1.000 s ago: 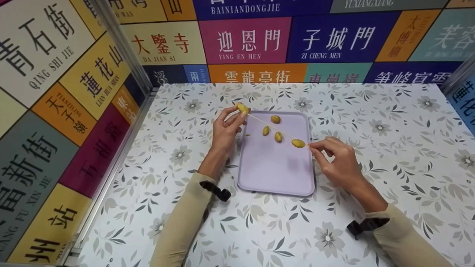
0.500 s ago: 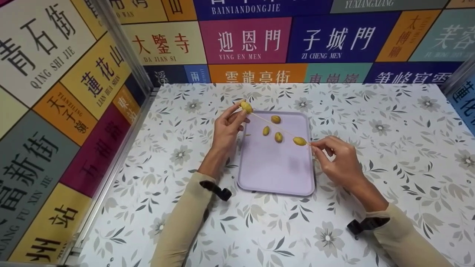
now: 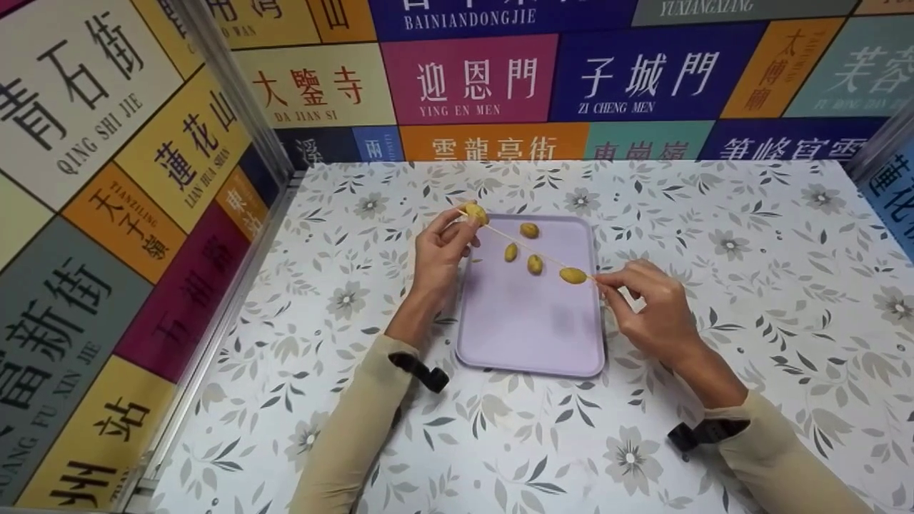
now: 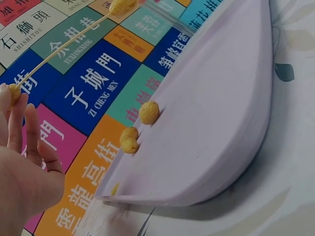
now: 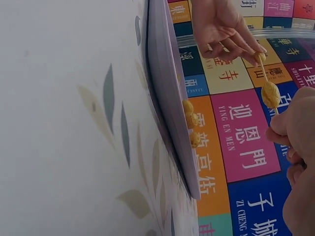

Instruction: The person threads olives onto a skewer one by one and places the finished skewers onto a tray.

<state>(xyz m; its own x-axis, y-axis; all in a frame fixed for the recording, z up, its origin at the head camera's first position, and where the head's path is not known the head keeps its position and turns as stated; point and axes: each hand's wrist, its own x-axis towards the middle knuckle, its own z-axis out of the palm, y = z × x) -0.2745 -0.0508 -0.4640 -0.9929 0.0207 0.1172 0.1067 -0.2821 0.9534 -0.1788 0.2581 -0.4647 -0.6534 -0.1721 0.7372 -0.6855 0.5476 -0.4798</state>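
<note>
A thin wooden skewer (image 3: 525, 243) slants above the lilac tray (image 3: 528, 335). My right hand (image 3: 653, 307) pinches its near end between thumb and fingertips. Just beyond those fingertips, one yellow oval fruit (image 3: 573, 275) is threaded on the stick. At the far end, my left hand (image 3: 441, 250) pinches another yellow fruit (image 3: 475, 213), which sits on the stick. The left wrist view shows the stick running from the left fingers to the threaded fruit (image 4: 123, 6). In the right wrist view, the threaded fruit (image 5: 270, 95) hangs between both hands.
Three loose yellow fruits lie in the tray's far half, including one fruit (image 3: 529, 230) near the back rim. A small yellowish scrap (image 3: 477, 260) lies by the left rim. The tray stands on a flower-patterned tabletop (image 3: 357, 400). Lettered panels (image 3: 471, 78) rise behind and at left.
The left hand and its fruit rise slightly, then come down a little to the right. The right hand and the threaded fruit shift only slightly. The loose fruits stay put.
</note>
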